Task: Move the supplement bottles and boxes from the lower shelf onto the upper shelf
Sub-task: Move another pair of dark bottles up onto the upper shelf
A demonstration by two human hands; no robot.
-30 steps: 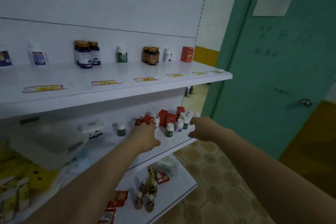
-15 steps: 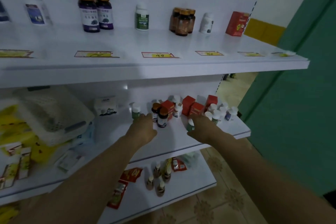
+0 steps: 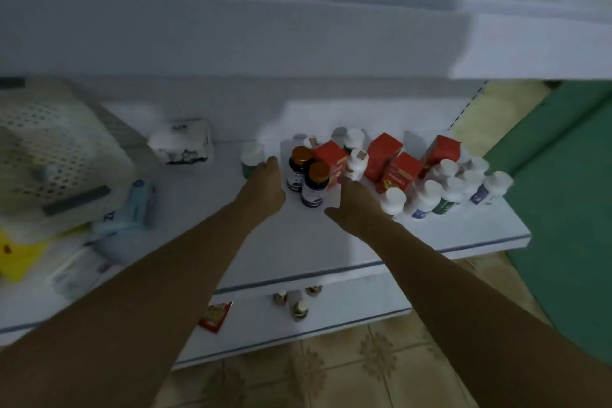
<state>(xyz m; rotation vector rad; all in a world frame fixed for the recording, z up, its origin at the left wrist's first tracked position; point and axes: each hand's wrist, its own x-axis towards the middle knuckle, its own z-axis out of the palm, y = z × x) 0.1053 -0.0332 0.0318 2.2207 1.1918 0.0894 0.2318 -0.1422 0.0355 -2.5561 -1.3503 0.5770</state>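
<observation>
Two bare hands are seen from the head camera, both stretched onto the lower shelf [image 3: 298, 242]. The left hand [image 3: 265, 190] is shown from the back, one fingertip just beside a white-capped green bottle [image 3: 251, 161]; whether anything is gripped cannot be told. The right hand [image 3: 359, 207] is held with the thumb spread aside and the fingers stretched forward towards a small white bottle [image 3: 357, 162]; nothing is seen held in it. Two dark bottles with amber caps [image 3: 308, 177] stand upright between the hands. Four red boxes [image 3: 384, 156] are set behind and to the right, with a cluster of white bottles [image 3: 440, 192] near the shelf's right end. The upper shelf [image 3: 231, 30] is seen blurred overhead. A perforated basket [image 3: 49, 149] and a white box [image 3: 182, 142] lie further left.
</observation>
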